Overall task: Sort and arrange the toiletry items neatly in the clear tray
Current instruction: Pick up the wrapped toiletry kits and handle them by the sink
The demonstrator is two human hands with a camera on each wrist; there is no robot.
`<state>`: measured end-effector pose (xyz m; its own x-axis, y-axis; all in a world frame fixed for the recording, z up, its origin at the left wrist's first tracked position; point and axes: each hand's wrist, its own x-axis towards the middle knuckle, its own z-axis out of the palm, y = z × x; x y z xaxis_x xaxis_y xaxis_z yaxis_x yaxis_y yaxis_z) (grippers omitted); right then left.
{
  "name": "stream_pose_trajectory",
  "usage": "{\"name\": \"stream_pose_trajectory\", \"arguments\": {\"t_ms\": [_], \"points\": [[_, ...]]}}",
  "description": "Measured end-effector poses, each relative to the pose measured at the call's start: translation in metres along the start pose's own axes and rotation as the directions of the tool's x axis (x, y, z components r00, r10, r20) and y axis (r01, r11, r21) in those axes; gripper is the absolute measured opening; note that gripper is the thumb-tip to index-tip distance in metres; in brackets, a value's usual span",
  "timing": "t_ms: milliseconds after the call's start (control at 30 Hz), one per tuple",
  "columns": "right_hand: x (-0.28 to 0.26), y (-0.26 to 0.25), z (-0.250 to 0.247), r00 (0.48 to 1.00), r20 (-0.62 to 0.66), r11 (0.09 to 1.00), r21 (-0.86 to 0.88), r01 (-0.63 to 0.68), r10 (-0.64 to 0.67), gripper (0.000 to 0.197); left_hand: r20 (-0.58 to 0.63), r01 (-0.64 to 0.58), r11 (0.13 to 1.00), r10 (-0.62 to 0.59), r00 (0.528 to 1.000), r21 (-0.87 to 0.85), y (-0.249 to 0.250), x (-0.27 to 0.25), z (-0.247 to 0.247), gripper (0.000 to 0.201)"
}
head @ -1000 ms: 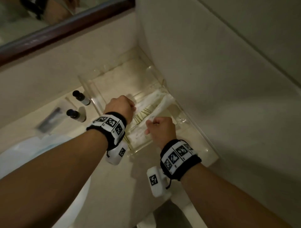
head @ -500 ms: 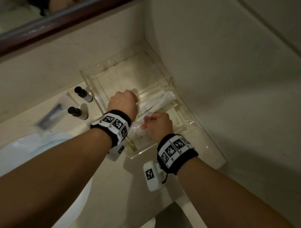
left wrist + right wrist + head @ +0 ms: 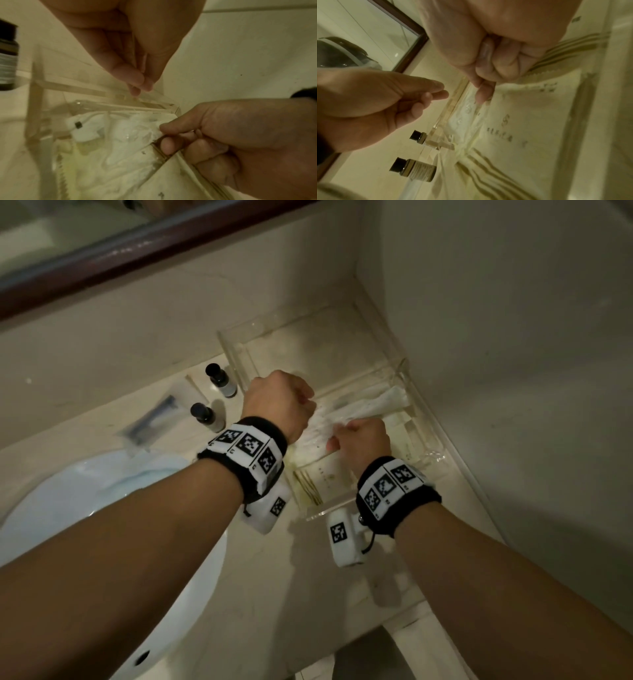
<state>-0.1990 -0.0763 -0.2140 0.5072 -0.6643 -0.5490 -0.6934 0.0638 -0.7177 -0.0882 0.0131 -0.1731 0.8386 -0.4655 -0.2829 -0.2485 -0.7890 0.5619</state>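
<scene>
A clear tray (image 3: 329,512) sits in the counter's corner against the wall. White toiletry packets (image 3: 371,405) lie across its middle, and a cream packet with gold stripes (image 3: 530,108) lies flat at its front. My right hand (image 3: 356,436) pinches the edge of a white packet (image 3: 123,135) between thumb and forefinger (image 3: 164,136). My left hand (image 3: 284,402) hovers over the tray's left wall. Its fingertips (image 3: 142,83) are pinched together on what looks like a thin clear wrapper. Two small black-capped bottles (image 3: 219,380) (image 3: 205,417) stand outside the tray on its left.
A clear sachet holding a dark item (image 3: 154,419) lies on the counter left of the bottles. The white sink basin (image 3: 85,508) fills the lower left. A dark-framed mirror (image 3: 137,244) runs along the back wall. The side wall (image 3: 513,371) presses close on the tray's right.
Both hands have edged a little farther in over the tray. The right hand keeps its pinch on the white packet, and the left stays closed above the left wall.
</scene>
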Motion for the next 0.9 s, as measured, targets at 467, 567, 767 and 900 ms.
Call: {"name": "stream_pose_trajectory", "arguments": {"t_ms": [467, 567, 767, 900], "points": [[-0.059, -0.046, 0.039, 0.956, -0.073, 0.958, -0.074, 0.278, -0.283, 0.053, -0.097, 0.064, 0.980, -0.083, 0.992, -0.187, -0.059, -0.058, -0.061, 0.013], [-0.085, -0.067, 0.069, 0.927, -0.006, 0.926, -0.033, 0.375, -0.376, 0.050, -0.139, 0.093, 0.962, -0.132, 0.981, -0.257, -0.090, -0.084, -0.091, 0.012], [-0.155, -0.106, 0.153, 0.828, 0.188, 0.844, 0.011, 0.537, -0.529, 0.047, -0.284, 0.206, 0.915, -0.312, 0.907, -0.347, -0.180, -0.143, -0.156, 0.012], [-0.210, -0.125, 0.217, 0.746, 0.335, 0.802, 0.056, 0.594, -0.576, 0.038, -0.352, 0.246, 0.876, -0.404, 0.844, -0.416, -0.241, -0.192, -0.194, 0.011]]}}
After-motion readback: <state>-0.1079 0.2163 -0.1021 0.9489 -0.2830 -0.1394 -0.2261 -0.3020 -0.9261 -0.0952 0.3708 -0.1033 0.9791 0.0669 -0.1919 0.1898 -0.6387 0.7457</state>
